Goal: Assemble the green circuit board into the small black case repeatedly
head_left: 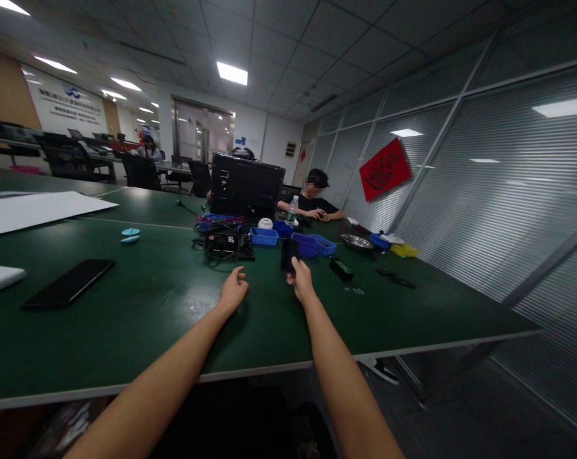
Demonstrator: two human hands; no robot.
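Note:
My right hand (299,278) grips a flat black object (289,255) and holds it upright over the green table (269,325). To its left, my left hand (233,289) hovers at or just above the tabletop with its fingers curled loosely and partly apart; nothing shows in it. Beyond my left hand lie a black device with cables (221,243) and a small black stand (246,247). Blue trays (264,237) stand behind the held object, beside a white ball (265,224). A black and green box (341,269) lies right of my right hand.
A monitor (247,185) stands at the back, near a water bottle (292,209) and a seated person (317,201). A metal plate (357,242) and a yellow tray (403,250) are at the right. A black tablet (71,283) and white sheet (39,210) lie left.

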